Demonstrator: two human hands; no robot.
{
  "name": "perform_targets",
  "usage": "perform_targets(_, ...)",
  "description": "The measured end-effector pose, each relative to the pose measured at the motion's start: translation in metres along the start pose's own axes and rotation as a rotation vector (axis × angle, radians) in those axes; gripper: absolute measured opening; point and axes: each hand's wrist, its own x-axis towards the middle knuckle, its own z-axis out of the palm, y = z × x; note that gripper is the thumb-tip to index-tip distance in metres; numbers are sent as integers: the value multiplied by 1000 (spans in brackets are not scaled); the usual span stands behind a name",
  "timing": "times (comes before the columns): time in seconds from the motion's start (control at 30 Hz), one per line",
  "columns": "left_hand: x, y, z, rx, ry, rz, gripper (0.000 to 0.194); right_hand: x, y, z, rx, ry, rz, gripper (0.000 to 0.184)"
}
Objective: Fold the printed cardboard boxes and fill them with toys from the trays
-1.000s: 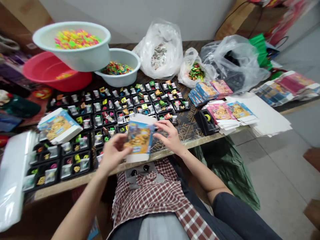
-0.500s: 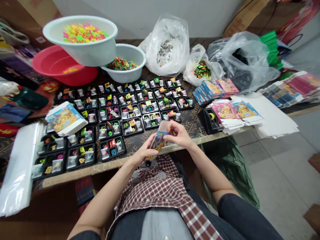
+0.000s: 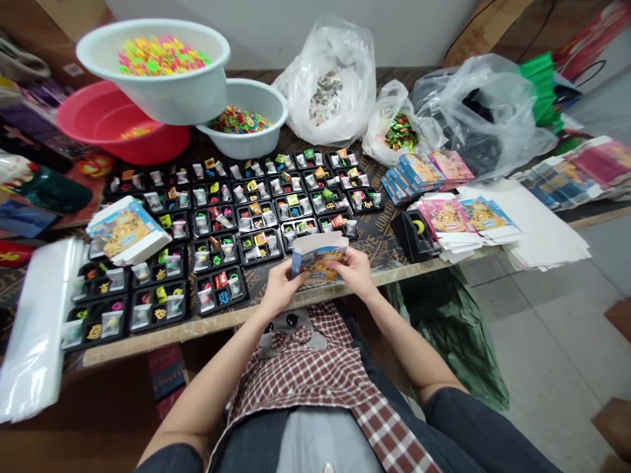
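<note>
My left hand point(image 3: 279, 288) and my right hand point(image 3: 353, 270) both grip a small printed cardboard box point(image 3: 317, 257), blue and yellow, held sideways over the table's front edge. Its white flap points up. Just beyond it lie several black trays point(image 3: 221, 226) in rows, each holding small coloured toy pieces and clear packets. Another box of the same print point(image 3: 125, 231) lies on the trays at the left.
White bowls point(image 3: 162, 92) of coloured pieces and a red basin point(image 3: 116, 135) stand at the back left. Plastic bags point(image 3: 328, 85) sit behind. Flat box blanks point(image 3: 463, 220) and a black tape dispenser point(image 3: 414, 233) lie right. Clear plastic point(image 3: 34, 335) hangs at the left edge.
The box went from upright and facing me, to edge-on, to lying sideways between both hands. My hands have drawn closer together near the table edge.
</note>
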Motion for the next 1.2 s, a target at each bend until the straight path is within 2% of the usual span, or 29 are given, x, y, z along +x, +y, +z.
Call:
perform_targets(0.07,1,0,7,-205,96,-29,41,-5,7,2,-65,54,0,31)
perform_targets(0.13,2,2,13,-334,138,-64,42,-9,11,4,-100,61,-4,35)
perform_targets(0.2,3,2,16,-337,128,-86,38,-11,13,7,-47,71,-36,40)
perform_targets(0.3,5,3,16,-270,131,-71,25,-7,10,11,102,104,-45,39)
perform_targets(0.47,11,5,17,-230,149,-3,25,7,3,15,100,132,16,10)
perform_targets(0.6,15,7,29,-328,249,103,11,9,3,25,199,204,-106,9)
perform_targets(0.7,14,5,34,-365,273,147,4,5,6,31,197,257,-206,13)
perform_targets(0.83,11,1,27,-251,205,176,16,-1,5,28,-16,282,-245,20)
perform_targets(0.93,10,-1,20,-161,140,194,28,-2,2,21,-129,230,-243,19)
perform_targets(1.0,11,-3,16,-72,111,225,25,-1,1,15,-149,185,-252,16)
perform_targets(1.1,15,-9,6,140,68,401,20,1,2,6,-163,113,-288,15)
perform_targets(1.2,19,-17,-8,379,12,703,15,3,5,-8,-246,34,-372,13)
